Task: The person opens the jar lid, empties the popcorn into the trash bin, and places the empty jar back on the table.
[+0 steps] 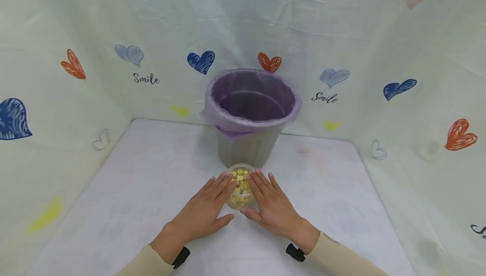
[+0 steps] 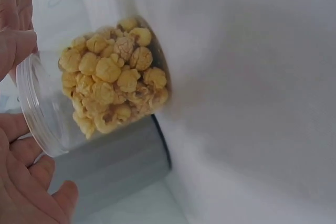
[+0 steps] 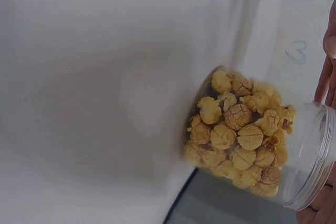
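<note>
A clear plastic jar [image 1: 241, 194] stands upright on the table, partly filled with round yellow popcorn [image 1: 240, 179]. The popcorn [image 2: 105, 77] shows through the wall in the left wrist view, with bare space below the ridged rim. My left hand [image 1: 205, 210] reaches over the jar's left side, fingers straight and close together at the rim. From the right, my right hand [image 1: 273, 208] mirrors it, its fingertips also at the rim. Both thumbs point inward in front of the jar, apart from each other. Whether a clear lid covers the top, I cannot tell.
Just behind the jar stands a grey bin [image 1: 247, 151] with a purple bag [image 1: 218, 117] folded over its rim. The table [image 1: 152, 162] has a white cover. A pale curtain [image 1: 163, 27] printed with hearts surrounds the back and sides.
</note>
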The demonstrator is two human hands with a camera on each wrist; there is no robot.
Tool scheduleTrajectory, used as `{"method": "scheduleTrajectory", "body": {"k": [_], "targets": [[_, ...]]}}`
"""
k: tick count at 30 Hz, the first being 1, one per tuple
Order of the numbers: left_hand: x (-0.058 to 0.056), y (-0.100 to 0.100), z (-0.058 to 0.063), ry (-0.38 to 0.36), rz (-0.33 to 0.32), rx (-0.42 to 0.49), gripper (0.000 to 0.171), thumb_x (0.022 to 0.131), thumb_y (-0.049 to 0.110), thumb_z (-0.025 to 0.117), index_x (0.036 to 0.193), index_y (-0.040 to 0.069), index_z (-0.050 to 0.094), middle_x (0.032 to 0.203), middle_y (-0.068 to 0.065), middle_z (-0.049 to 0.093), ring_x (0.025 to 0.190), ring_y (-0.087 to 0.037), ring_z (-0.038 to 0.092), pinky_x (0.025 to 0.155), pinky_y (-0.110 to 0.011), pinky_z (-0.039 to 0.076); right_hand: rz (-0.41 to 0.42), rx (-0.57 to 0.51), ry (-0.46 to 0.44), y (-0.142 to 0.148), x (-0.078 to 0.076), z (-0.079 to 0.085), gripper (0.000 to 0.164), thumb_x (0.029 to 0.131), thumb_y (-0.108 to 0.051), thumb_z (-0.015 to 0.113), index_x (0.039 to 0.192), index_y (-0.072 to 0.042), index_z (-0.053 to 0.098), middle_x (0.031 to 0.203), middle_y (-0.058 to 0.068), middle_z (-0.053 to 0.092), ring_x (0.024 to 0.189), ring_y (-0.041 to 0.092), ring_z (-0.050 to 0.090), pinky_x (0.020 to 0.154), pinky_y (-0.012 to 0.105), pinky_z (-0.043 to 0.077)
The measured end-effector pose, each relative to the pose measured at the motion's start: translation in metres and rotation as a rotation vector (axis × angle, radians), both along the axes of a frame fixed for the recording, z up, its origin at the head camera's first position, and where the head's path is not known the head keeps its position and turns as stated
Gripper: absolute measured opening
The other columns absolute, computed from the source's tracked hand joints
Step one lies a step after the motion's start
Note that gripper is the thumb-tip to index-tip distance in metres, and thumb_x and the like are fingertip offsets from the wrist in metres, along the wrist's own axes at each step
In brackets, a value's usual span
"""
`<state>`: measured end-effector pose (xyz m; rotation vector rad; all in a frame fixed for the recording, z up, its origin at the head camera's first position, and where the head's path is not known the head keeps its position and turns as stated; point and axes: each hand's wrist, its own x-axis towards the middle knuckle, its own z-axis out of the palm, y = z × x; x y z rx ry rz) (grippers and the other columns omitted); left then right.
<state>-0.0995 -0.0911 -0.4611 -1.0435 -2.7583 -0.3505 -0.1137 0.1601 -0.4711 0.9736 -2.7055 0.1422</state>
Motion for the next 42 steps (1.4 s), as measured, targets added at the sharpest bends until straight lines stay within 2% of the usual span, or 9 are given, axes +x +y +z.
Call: {"method": "scheduleTrajectory", "body": {"k": [4,9,17,23,27,32,37,42], "targets": [[0.005,-0.016,0.001,0.018,0.026,0.01,0.08,0.092,0.049,0.061,0.154,0.011,0.029,0.162,-0.006,0.024,0.15,-0.024,0.021,0.12,-0.047,0.025,0.035,-0.016,-0.005,-0.018,-0.002,-0.001,0.084,0.098,-0.063,0.036,0.154,-0.002,0.024,0.16,0.015,0.026,0.151,0.026,0.018,0.12,0.052,0.02],[0.008,-0.027,0.002,0.026,0.055,0.012,0.08,0.091,0.049,0.062,0.153,0.009,0.031,0.161,-0.007,0.025,0.15,-0.025,0.022,0.12,-0.048,0.025,0.035,-0.009,-0.027,-0.031,-0.002,-0.001,0.084,0.098,-0.064,0.035,0.155,-0.003,0.021,0.161,0.013,0.024,0.152,0.025,0.014,0.121,0.051,0.018],[0.008,-0.026,-0.006,0.024,0.082,0.023,0.089,0.087,0.05,0.066,0.155,0.009,0.025,0.163,-0.008,0.02,0.15,-0.025,0.02,0.12,-0.05,0.023,0.021,0.007,-0.023,-0.029,0.0,-0.004,0.084,0.097,-0.064,0.037,0.155,-0.006,0.021,0.161,0.011,0.025,0.152,0.024,0.015,0.121,0.055,0.015],[0.002,-0.022,-0.009,0.019,0.128,0.034,0.101,0.085,0.051,0.069,0.157,0.006,0.014,0.163,-0.009,0.018,0.151,-0.024,0.019,0.121,-0.048,0.022,0.012,0.005,0.004,-0.017,0.004,-0.007,0.083,0.098,-0.063,0.037,0.156,-0.007,0.019,0.162,0.01,0.023,0.152,0.023,0.015,0.119,0.058,0.016],[-0.005,-0.017,-0.013,0.004,0.148,0.053,0.105,0.083,0.054,0.071,0.156,0.005,0.015,0.162,-0.012,0.022,0.15,-0.024,0.021,0.121,-0.049,0.022,-0.001,0.0,0.03,-0.007,0.006,-0.01,0.082,0.097,-0.063,0.038,0.155,-0.006,0.022,0.161,0.011,0.025,0.151,0.024,0.019,0.118,0.06,0.017],[-0.016,-0.002,-0.019,-0.013,0.129,0.069,0.106,0.081,0.058,0.071,0.156,0.006,0.018,0.161,-0.011,0.025,0.15,-0.024,0.022,0.121,-0.05,0.021,-0.025,0.0,0.054,0.007,0.01,-0.013,0.082,0.097,-0.062,0.04,0.153,-0.004,0.028,0.159,0.013,0.028,0.149,0.027,0.024,0.116,0.062,0.02],[-0.027,0.019,-0.024,0.031,0.108,0.063,0.112,0.077,0.06,0.073,0.156,0.007,0.016,0.16,-0.01,0.027,0.149,-0.023,0.024,0.121,-0.05,0.022,-0.046,0.0,0.084,0.021,0.014,-0.016,0.08,0.097,-0.06,0.043,0.149,0.0,0.035,0.157,0.016,0.033,0.147,0.03,0.028,0.115,0.063,0.021],[-0.037,0.039,-0.028,0.084,0.102,0.065,0.118,0.07,0.061,0.079,0.155,0.005,0.018,0.156,-0.01,0.035,0.146,-0.024,0.032,0.12,-0.05,0.024,-0.047,-0.007,0.125,0.031,0.017,-0.019,0.078,0.095,-0.06,0.046,0.146,0.0,0.041,0.152,0.017,0.04,0.143,0.032,0.034,0.113,0.065,0.024]]}}
